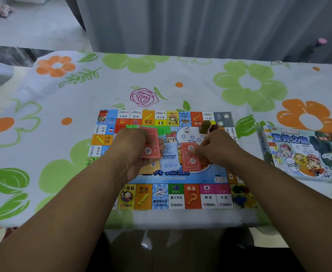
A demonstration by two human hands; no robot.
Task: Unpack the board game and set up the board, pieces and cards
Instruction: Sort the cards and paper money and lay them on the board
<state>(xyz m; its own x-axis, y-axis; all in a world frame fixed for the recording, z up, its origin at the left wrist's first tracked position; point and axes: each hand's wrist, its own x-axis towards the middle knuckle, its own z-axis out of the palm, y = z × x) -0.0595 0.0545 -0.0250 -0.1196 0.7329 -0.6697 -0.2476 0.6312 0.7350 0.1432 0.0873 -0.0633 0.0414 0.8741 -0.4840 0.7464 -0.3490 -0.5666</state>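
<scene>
The colourful game board (192, 196) lies flat on the table in front of me. My left hand (130, 148) grips a stack of red-backed cards (150, 143) over the board's middle. My right hand (213, 147) pinches the edge of a single red card (189, 159) that lies on the board. A pale blue card (170, 156) and an orange card (151, 166) lie between the hands. A white die (186, 130), a green row of plastic houses (162, 128) and dark olive and red playing pieces (205, 125) sit on the far part of the board.
The game box (302, 153) lies to the right of the board. A flowered cloth (249, 85) covers the table, whose near edge runs just below the board. Grey curtains hang behind the table.
</scene>
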